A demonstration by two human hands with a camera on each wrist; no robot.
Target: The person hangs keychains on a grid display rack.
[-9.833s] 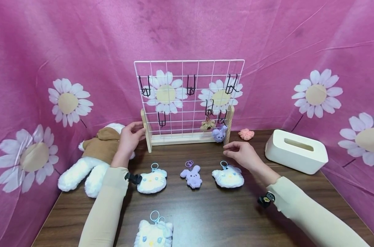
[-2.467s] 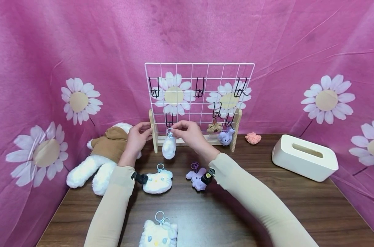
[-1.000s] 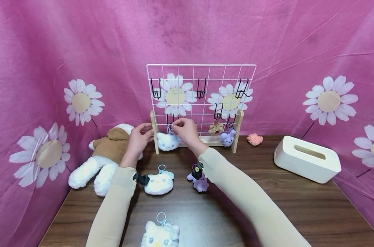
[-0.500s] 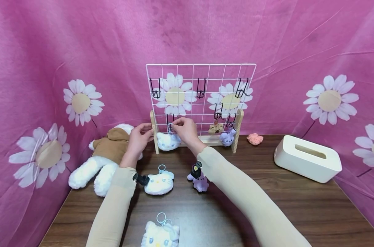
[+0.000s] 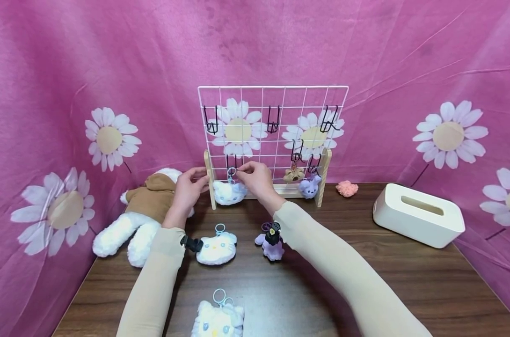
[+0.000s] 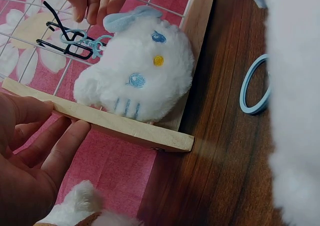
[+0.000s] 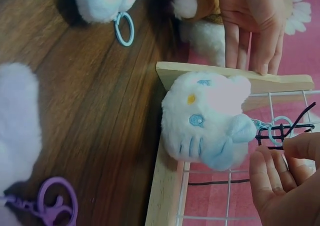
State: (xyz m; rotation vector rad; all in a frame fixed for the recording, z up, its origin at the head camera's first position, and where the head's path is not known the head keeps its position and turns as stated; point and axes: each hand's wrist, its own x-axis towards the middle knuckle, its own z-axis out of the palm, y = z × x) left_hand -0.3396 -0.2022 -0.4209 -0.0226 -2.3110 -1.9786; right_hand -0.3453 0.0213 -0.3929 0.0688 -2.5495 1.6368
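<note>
A white plush cat keychain [image 5: 229, 193] with a light blue bow hangs at the wire grid rack [image 5: 273, 87], low on the left. Its light blue ring [image 7: 280, 131] is around the black hook [image 6: 70, 48]. Close beside that ring is my right hand [image 5: 258, 180]; its fingertips look just off the ring in the left wrist view. My left hand [image 5: 189, 189] touches the outer side of the rack's left wooden post [image 5: 210, 180] with fairly straight fingers. On the right, a tan plush keychain [image 5: 294, 175] and a purple bunny keychain [image 5: 309, 188] hang from hooks.
On the table [image 5: 288, 290] lie a second cat keychain [image 5: 216, 248], another purple bunny keychain [image 5: 273, 251] and a square white cat keychain [image 5: 218, 320]. A plush dog [image 5: 149, 201] lies left. A pink yarn piece [image 5: 346, 188] and tissue box [image 5: 419, 216] are right.
The right hand has brought the white cat keychain from the table to the lower left hook. Its fingers have just shifted slightly right from the ring. The left hand stays at the post.
</note>
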